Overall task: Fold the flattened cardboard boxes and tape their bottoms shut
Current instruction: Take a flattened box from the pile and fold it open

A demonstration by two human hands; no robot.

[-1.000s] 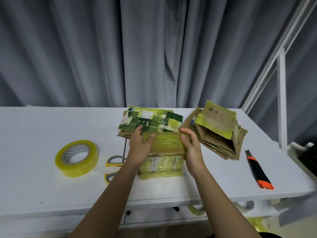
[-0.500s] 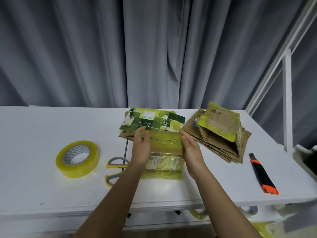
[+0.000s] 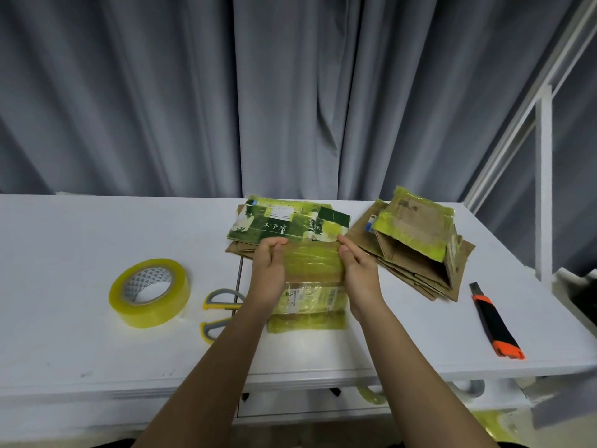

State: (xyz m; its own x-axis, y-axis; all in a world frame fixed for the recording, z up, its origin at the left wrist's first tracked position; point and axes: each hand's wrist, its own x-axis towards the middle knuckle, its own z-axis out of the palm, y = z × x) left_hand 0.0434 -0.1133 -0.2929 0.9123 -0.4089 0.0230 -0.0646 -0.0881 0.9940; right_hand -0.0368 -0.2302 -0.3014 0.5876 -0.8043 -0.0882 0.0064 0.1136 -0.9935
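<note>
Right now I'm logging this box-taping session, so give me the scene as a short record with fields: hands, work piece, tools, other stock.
left hand: grips the left side of the taped box
right hand: grips the right side of the taped box
taped box: on the white table, wrapped in yellowish tape
tape roll: left of the hands, on the table
scissors: between the tape roll and the left hand
utility knife: far right, near the table edge
green printed box: flat, behind the hands
brown cardboard pile: right rear

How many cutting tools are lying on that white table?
2. The scissors lie just left of the left hand, blades partly hidden. The orange-and-black utility knife lies near the table's right edge.
</note>
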